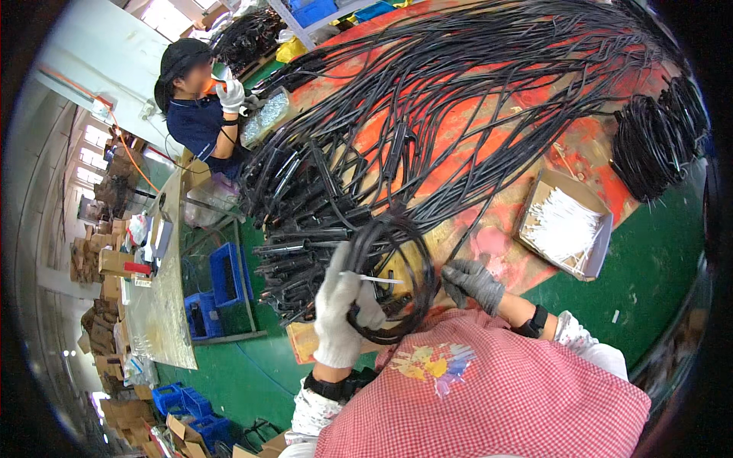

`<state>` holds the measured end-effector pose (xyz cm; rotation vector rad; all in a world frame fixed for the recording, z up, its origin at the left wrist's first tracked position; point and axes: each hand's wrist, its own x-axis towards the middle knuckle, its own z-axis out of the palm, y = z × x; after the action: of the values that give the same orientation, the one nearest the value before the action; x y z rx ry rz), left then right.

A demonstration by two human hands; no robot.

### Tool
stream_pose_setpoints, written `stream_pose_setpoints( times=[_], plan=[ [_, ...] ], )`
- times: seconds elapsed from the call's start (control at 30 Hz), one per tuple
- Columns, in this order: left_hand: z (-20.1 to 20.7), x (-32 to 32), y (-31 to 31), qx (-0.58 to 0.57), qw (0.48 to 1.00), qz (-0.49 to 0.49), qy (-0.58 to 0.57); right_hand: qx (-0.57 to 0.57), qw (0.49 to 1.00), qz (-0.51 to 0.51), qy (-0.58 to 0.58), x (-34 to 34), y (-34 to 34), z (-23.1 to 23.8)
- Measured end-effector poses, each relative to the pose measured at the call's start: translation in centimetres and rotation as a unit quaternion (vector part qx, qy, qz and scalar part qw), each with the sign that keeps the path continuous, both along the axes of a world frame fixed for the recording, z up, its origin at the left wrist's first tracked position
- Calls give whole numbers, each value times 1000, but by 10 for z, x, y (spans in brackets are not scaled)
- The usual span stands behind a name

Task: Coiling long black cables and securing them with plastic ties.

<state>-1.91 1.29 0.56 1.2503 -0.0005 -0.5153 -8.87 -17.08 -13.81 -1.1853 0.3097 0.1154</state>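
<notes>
My left hand (340,313), in a white knit glove, is closed around the left side of a coil of black cable (424,294). A white cable tie (383,280) sticks out from the fingers across the middle of the loops. Just right of the coil is my right hand (475,285), in a grey, dirt-stained glove, its fingers curled together. One black cable (467,235) comes down from the table to these fingertips; the fingers partly hide the grip. Behind the coil lies a heap of black cable ends with thick cylindrical parts (294,206).
Long black cables (458,84) spread over the red-stained table (492,243). An open cardboard box (528,238) of white cable ties stands right, below bundled black coils (655,141). Across the table a co-worker (200,122) sits near a tray of small metal parts (267,118). Blue crates (229,275) stand left.
</notes>
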Motion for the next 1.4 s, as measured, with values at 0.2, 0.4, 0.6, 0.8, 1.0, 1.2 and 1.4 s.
stream_pose_setpoints(
  times=[0.2, 0.4, 0.6, 0.8, 1.0, 1.2, 1.4],
  plan=[
    [28, -25, 24, -160, 986, 12, -38, 102, 966, 104, 214, 9, 49, 3],
    [14, -44, 64, -107, 983, -30, -146, 403, 911, -51, 73, 45, 68, 22],
    [-10, -46, 99, -198, 974, -95, -63, 212, 967, -15, 144, 7, 80, 26],
    [1, -73, 60, 50, 943, -183, -275, 379, 872, 21, 308, -40, 111, 11],
    [16, -99, 20, -86, 952, -215, -198, 547, 834, -69, 31, -29, 52, 11],
    [8, -110, -20, -175, 970, -165, -33, 211, 930, -301, -15, -79, -45, 49],
    [35, -137, -138, 119, 953, -215, -179, -92, 941, -317, -75, -166, -163, 63]
  ],
)
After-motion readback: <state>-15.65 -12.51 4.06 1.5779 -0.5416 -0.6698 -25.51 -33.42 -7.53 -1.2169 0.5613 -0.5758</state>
